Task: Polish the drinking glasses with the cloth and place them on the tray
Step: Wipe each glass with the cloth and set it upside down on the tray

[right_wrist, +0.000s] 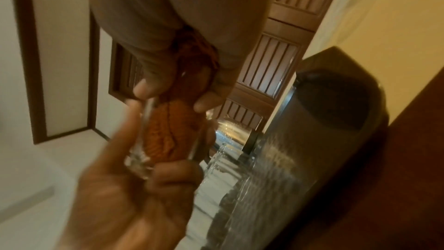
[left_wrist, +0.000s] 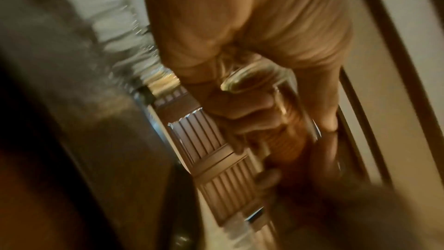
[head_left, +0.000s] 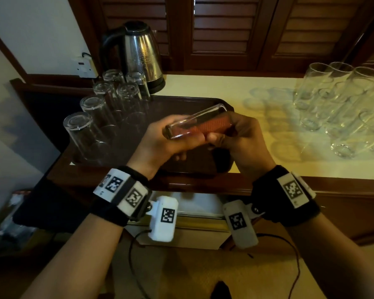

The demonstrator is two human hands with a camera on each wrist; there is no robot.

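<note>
A glass [head_left: 194,123] lay on its side above the tray [head_left: 181,102], an orange cloth [head_left: 212,126] stuffed inside it. The left hand [head_left: 166,143] curled round its base, and the right hand [head_left: 242,139] pinched the cloth at its mouth. Upside-down glasses [head_left: 108,108] stood on the tray's left; upright ones [head_left: 341,104] waited right.

The room was dim and warm-toned. Light fell on the right end of the worktop [head_left: 225,87], where the upright glasses [head_left: 337,100] cast long pale shadows toward its middle. The kettle [head_left: 143,55] near the far left corner carried small glints. The head view bent straight lines at its edges. Both wrist views were smeared by motion blur, darkest along their lower corners.
</note>
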